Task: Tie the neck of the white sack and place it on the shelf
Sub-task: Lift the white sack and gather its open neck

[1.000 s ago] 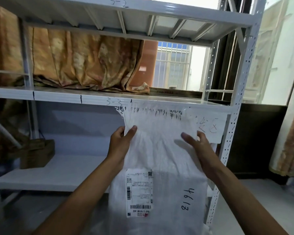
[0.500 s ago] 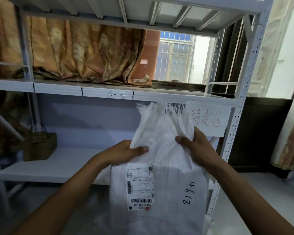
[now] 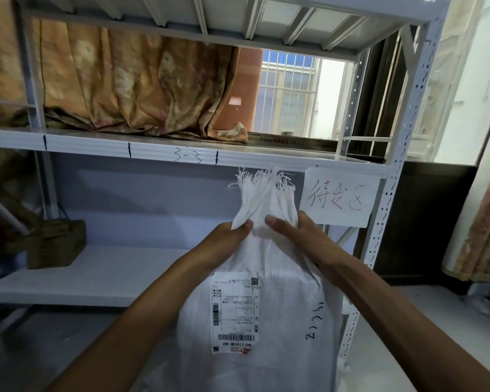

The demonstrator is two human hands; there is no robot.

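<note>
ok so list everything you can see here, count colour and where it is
white sack: one, white woven, upright in front of the rack, frayed neck gathered
shipping label: one, white with black barcodes, on the sack's front
handwritten number: one, black, on the sack to the right of the label
shelf rack: one, white metal, behind the sack
paper sign: one, white with red writing, on the middle shelf's front edge
cardboard box: one, brown, left on the lower shelf
curtain: two, orange-gold patterned, one behind the rack, one at the right edge
barred window: one, behind the rack
left hand: one, grips the sack's neck
right hand: one, grips the neck opposite
</note>
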